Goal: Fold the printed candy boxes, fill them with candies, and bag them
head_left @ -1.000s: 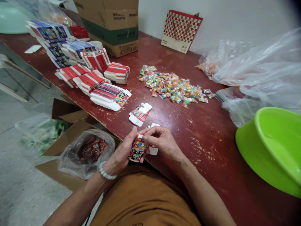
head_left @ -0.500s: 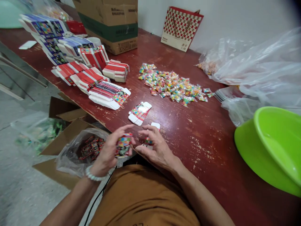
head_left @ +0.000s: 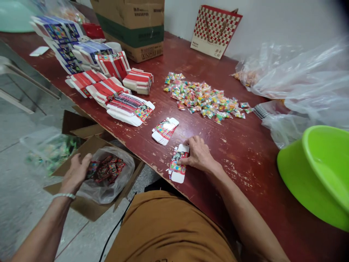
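My left hand [head_left: 76,173] is over the left side of a plastic bag [head_left: 128,165] that lines an open cardboard box, its thumb and fingers apart. Just beyond its fingertips is a small printed candy box [head_left: 93,168], slightly blurred, above the many small colourful boxes [head_left: 110,169] in the bag. On the table, my right hand [head_left: 200,154] grips the right edge of a flat, unfolded candy carton [head_left: 177,163], thumb on its printed face. Further forward lies a small fanned stack of flat cartons [head_left: 165,131].
Candy packets [head_left: 204,96] lie heaped mid-table. Bundled red cartons [head_left: 109,89] and blue cartons [head_left: 64,32] stand at left. A large cardboard box [head_left: 131,29] and a checked paper bag [head_left: 215,31] are behind. A green basin [head_left: 297,174] and plastic bags [head_left: 294,80] occupy the right.
My left hand has carried the small candy box left from the table's edge to the lined box and let go. My right hand has moved right and forward onto the flat carton.
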`<state>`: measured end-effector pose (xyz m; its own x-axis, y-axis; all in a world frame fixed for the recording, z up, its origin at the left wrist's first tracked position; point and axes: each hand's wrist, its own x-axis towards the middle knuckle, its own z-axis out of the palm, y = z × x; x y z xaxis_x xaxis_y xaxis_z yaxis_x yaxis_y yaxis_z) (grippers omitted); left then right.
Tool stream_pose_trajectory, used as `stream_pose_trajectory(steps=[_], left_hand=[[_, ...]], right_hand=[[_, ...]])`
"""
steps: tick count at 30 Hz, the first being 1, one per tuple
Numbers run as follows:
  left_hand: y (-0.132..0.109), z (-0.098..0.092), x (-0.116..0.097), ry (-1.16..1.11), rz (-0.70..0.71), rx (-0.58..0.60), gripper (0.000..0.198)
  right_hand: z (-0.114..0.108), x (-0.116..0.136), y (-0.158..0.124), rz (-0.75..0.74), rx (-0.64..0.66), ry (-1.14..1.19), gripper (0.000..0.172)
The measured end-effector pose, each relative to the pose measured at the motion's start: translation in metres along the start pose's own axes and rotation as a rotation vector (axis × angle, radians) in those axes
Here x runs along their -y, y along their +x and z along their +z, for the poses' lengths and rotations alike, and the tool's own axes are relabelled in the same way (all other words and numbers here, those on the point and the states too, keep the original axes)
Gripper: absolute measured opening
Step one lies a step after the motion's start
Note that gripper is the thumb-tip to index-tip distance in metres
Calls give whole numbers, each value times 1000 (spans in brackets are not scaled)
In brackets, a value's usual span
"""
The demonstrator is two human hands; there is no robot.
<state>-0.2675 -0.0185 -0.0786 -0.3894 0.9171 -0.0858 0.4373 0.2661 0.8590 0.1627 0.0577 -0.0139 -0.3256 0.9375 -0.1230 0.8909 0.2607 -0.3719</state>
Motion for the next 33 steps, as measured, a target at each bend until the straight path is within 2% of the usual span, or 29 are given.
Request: stream_pose_trajectory(steps=[3, 5, 6, 9, 11, 13, 14, 15, 16, 18, 20, 25, 33], left_hand=[[-15, 21, -25, 203, -104, -176, 46], [-34, 45, -56, 153, -44, -102, 45], [-45, 59, -74, 37, 6, -45, 44], [-73, 97, -125, -351, -19, 268, 46], [-85, 116, -148, -603, -140, 657, 53], [-92, 129, -161, -792, -243, 1044, 67], [-95, 133, -164, -858, -276, 1191, 71], [-96, 136, -165, -906, -295, 1290, 73], [-97, 139, -166, -935, -306, 1339, 71], [-99, 142, -167, -960, -313, 1345, 63], [-100, 143, -170, -949, -290, 1296, 59], [-99, 141, -179, -851, -179, 1179, 47], [-96, 141, -184, -806, -129, 1180, 53]], right_hand=[[6, -5, -2, 41, -30, 132, 51], [10, -7, -4, 73, -57, 354, 34], [12, -7, -6, 79, -69, 518, 27], [8, 4, -12, 49, -73, 1061, 21], [0, 17, -19, -3, -52, 1299, 26], [-11, 30, -26, -52, -17, 1407, 27], [-15, 35, -29, -72, 3, 1439, 27], [-19, 39, -32, -88, 21, 1463, 27], [-22, 42, -34, -103, 32, 1483, 26], [-24, 44, -38, -121, 22, 1511, 26], [-22, 45, -41, -116, 20, 1534, 28], [-12, 47, -48, -128, 153, 1649, 48], [-7, 48, -51, -108, 74, 1602, 47]])
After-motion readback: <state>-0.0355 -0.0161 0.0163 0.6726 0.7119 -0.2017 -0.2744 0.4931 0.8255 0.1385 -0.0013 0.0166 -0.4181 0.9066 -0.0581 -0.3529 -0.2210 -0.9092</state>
